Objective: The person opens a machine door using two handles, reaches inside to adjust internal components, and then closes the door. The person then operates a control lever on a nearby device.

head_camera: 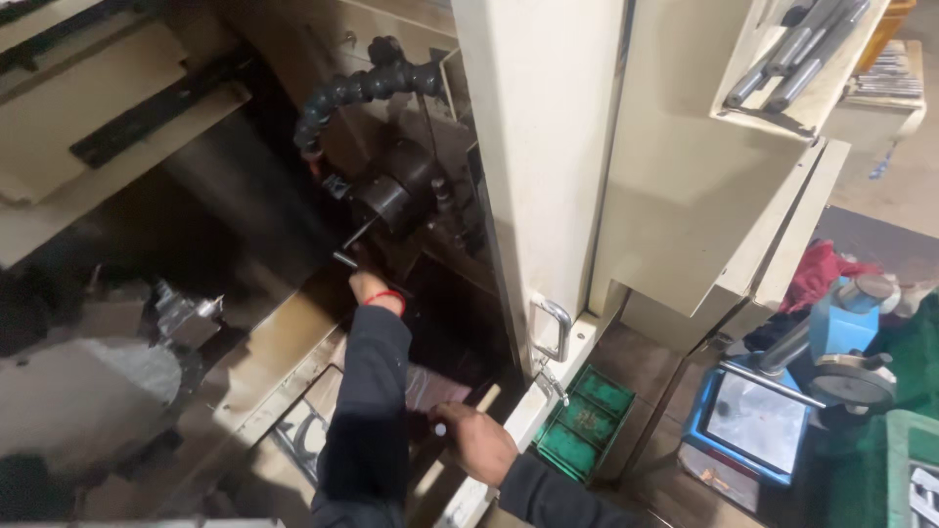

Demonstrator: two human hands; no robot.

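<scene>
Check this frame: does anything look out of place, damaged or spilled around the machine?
Nothing stands out. The left hand reaches to the round chuck inside the machine, touching a thin metal rod. The right hand rests on the sill beside the green tray. No spill shows.

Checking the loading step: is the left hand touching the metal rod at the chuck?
Touching. The head view shows the left hand closed around the lower end of the rod that sticks out from the chuck.

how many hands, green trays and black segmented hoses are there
bare hands: 2, left hand at the dark round chuck, right hand near the machine edge
green plastic compartment tray: 1
black segmented coolant hose: 1
total: 4
</scene>
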